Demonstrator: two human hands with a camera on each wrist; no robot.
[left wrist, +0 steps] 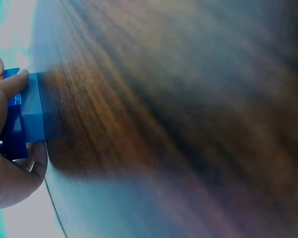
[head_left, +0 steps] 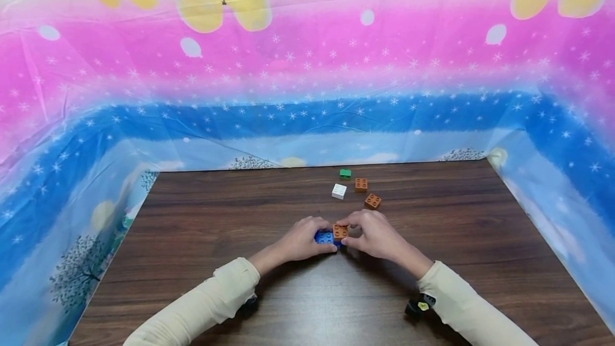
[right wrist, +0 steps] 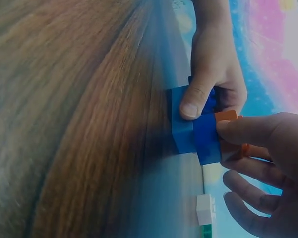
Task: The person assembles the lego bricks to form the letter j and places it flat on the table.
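Near the middle of the table, a small stack of toy building bricks stands between the two hands. At its bottom lies a lighter blue brick point(right wrist: 183, 140), with dark blue bricks point(right wrist: 207, 145) on top of it. An orange brick point(head_left: 340, 232) sits on the dark blue at the right side of the stack. My left hand point(head_left: 304, 240) grips the blue bricks, thumb on the near side and fingers behind. My right hand point(head_left: 377, 235) pinches the orange brick between thumb and fingers; its other fingers are loosely bent in the right wrist view.
Beyond the hands lie a white brick point(head_left: 339, 191), a green brick point(head_left: 345, 174) and two more orange bricks, one farther back point(head_left: 361, 185) and one nearer point(head_left: 372, 201). A patterned cloth point(head_left: 307, 116) surrounds the wooden table point(head_left: 216, 202) at the back and sides.
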